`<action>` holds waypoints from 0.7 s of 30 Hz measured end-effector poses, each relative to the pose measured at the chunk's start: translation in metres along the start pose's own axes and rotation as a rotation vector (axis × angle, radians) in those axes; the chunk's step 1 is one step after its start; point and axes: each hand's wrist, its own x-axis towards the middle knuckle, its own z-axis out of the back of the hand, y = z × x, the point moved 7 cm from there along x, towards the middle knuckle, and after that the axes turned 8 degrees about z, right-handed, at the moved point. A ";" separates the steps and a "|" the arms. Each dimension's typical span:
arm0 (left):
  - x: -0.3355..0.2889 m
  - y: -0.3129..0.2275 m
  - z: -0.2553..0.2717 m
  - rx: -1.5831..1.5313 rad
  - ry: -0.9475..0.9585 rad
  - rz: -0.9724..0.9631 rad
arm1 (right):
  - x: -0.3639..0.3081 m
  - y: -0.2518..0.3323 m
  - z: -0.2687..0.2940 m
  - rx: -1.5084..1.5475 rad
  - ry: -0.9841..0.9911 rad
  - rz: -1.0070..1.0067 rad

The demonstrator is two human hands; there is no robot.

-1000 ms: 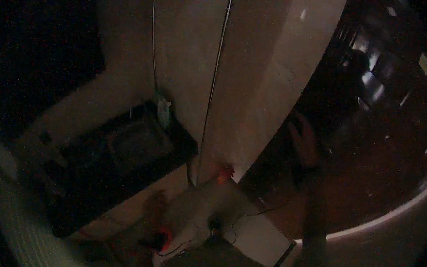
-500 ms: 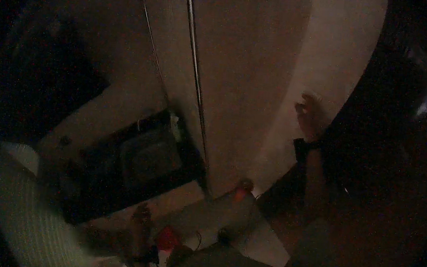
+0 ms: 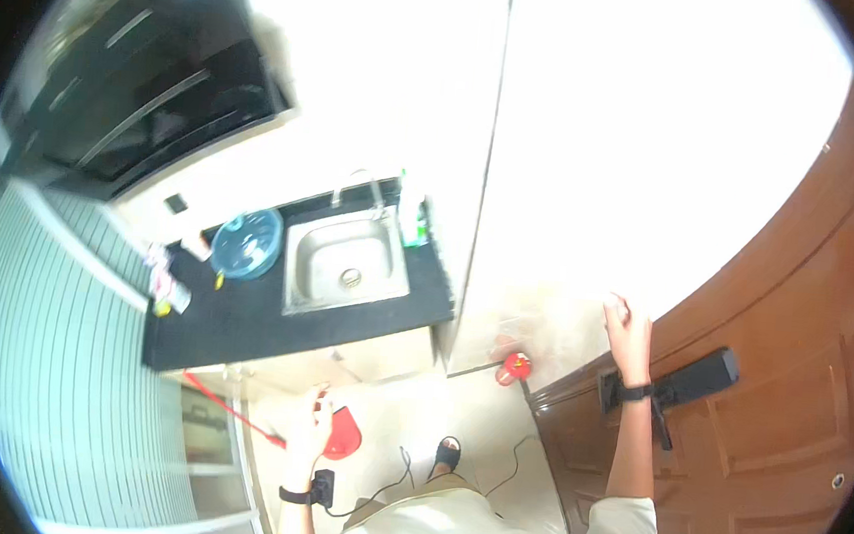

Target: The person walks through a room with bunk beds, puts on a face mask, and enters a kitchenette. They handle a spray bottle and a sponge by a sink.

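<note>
My left hand (image 3: pixel 311 427) hangs low on the left, fingers loosely extended with nothing visible in them. Just past it, a red dustpan (image 3: pixel 344 435) rests on the floor. A thin red stick (image 3: pixel 232 410) slants from the counter front toward this hand; they overlap in view, and I cannot tell whether they touch. My right hand (image 3: pixel 628 335) is raised beside the white wall, fingers curled in, nothing seen in them. Whether it touches the wall I cannot tell. Both wrists wear black bands.
A dark counter (image 3: pixel 232 327) holds a steel sink (image 3: pixel 398 283), a blue basin (image 3: pixel 247 244) and bottles. A brown door (image 3: pixel 786 426) with a black handle lock (image 3: pixel 704 377) stands at right. A red container (image 3: pixel 514 368) sits by the wall; cables cross the floor (image 3: pixel 385 419).
The room has gone from dark to brightly lit. My right hand has come lower in view, nearer to me, and its fingers are more curled. The view has shifted.
</note>
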 end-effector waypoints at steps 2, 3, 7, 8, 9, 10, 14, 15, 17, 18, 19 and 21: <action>0.006 -0.016 -0.026 -0.253 -0.029 -0.081 | -0.004 0.001 0.001 0.108 -0.002 0.054; 0.006 -0.023 -0.037 -0.259 -0.023 -0.048 | 0.003 -0.004 -0.004 0.079 0.064 0.055; -0.041 0.012 -0.040 -0.276 -0.039 -0.019 | -0.046 -0.008 -0.038 0.070 0.197 0.120; -0.056 0.032 -0.030 -0.253 -0.067 -0.032 | -0.062 0.000 -0.049 0.074 0.215 0.124; -0.072 0.055 -0.023 -0.253 -0.072 -0.013 | -0.078 0.010 -0.064 0.074 0.263 0.122; -0.091 0.080 -0.012 -0.293 -0.113 0.032 | -0.091 0.028 -0.074 0.072 0.309 0.128; -0.177 0.182 0.036 -0.289 -0.248 0.275 | -0.143 0.086 -0.116 0.144 0.430 0.199; -0.196 0.204 0.044 -0.298 -0.263 0.289 | -0.152 0.099 -0.124 0.153 0.458 0.219; -0.234 0.251 0.062 -0.232 -0.385 0.399 | -0.165 0.134 -0.135 0.159 0.488 0.261; -0.248 0.267 0.067 -0.240 -0.395 0.410 | -0.171 0.148 -0.140 0.162 0.499 0.280; -0.262 0.285 0.072 -0.262 -0.414 0.472 | -0.176 0.161 -0.146 0.174 0.510 0.299; -0.283 0.311 0.078 -0.308 -0.468 0.535 | -0.184 0.185 -0.155 0.184 0.544 0.308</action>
